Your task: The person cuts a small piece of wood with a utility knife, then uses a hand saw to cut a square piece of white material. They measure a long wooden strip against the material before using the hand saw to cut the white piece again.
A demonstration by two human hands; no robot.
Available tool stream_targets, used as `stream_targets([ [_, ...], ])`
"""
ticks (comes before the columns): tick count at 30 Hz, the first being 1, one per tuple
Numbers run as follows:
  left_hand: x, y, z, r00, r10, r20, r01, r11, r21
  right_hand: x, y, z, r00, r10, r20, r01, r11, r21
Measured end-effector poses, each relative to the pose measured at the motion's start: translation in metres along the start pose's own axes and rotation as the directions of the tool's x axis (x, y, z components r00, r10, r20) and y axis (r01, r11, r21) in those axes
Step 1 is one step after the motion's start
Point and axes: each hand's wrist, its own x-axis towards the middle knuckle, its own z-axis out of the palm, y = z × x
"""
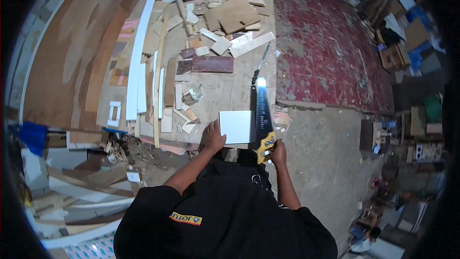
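A white square board (236, 127) lies at the near edge of the wooden work table (215, 86). My left hand (214, 136) rests at the board's left edge, its fingers spread and the thumb on the board's surface. In my right hand (276, 153) is the yellow handle of a hand saw (262, 110). The saw's blade points away from me, beside the right edge of the white board. Whether its teeth touch the board cannot be made out. A thin dark tool (261, 64) lies just beyond the blade's tip.
Wood offcuts (221, 45), a dark red block (212, 64) and a crumpled clear item (194, 94) lie farther back on the table. Long white strips (143, 52) run along its left side. A worn red surface (330, 48) is to the right.
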Motion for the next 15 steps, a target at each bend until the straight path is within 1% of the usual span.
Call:
stream_targets([
  [1,0.003,0.001,-0.004,0.998,0.039,-0.057,-0.034,0.995,0.089,-0.011,-0.011,0.012,0.998,-0.041,-0.038,0.041,0.999,0.011],
  [3,0.017,-0.001,-0.010,0.994,0.108,0.002,-0.107,0.989,0.100,-0.034,-0.036,0.028,0.998,-0.015,0.055,0.011,0.997,0.077],
  [5,0.033,-0.009,-0.007,0.968,0.253,-0.003,-0.252,0.965,0.079,-0.052,-0.059,0.055,0.991,0.104,0.082,-0.112,0.988,0.104],
  [6,0.043,-0.013,-0.007,0.954,0.294,0.060,-0.297,0.953,0.050,-0.059,-0.066,0.066,0.994,0.074,0.075,-0.085,0.984,0.157],
  [7,0.050,-0.015,-0.004,0.947,0.311,0.080,-0.316,0.947,0.058,-0.064,-0.072,0.075,0.986,0.101,0.132,-0.119,0.983,0.141],
  [9,0.059,-0.021,-0.001,0.914,0.404,0.040,-0.405,0.897,0.176,-0.082,-0.082,0.087,0.982,0.104,0.156,-0.123,0.985,0.118],
  [10,0.063,-0.024,-0.001,0.913,0.398,0.091,-0.408,0.896,0.176,-0.087,-0.087,0.090,0.981,0.114,0.155,-0.134,0.983,0.127],
  [11,0.066,-0.026,0.000,0.910,0.402,0.098,-0.414,0.892,0.181,-0.093,-0.092,0.093,0.987,0.098,0.130,-0.118,0.981,0.155],
  [13,0.071,-0.028,0.001,0.897,0.399,0.188,-0.436,0.868,0.237,-0.100,-0.091,0.105,0.991,0.085,0.101,-0.103,0.977,0.184],
  [14,0.072,-0.028,0.002,0.894,0.380,0.236,-0.433,0.869,0.239,-0.103,-0.090,0.109,0.986,0.103,0.130,-0.125,0.976,0.178],
  [15,0.071,-0.026,0.003,0.891,0.380,0.248,-0.442,0.852,0.280,-0.105,-0.088,0.114,0.980,0.121,0.160,-0.148,0.974,0.170],
])
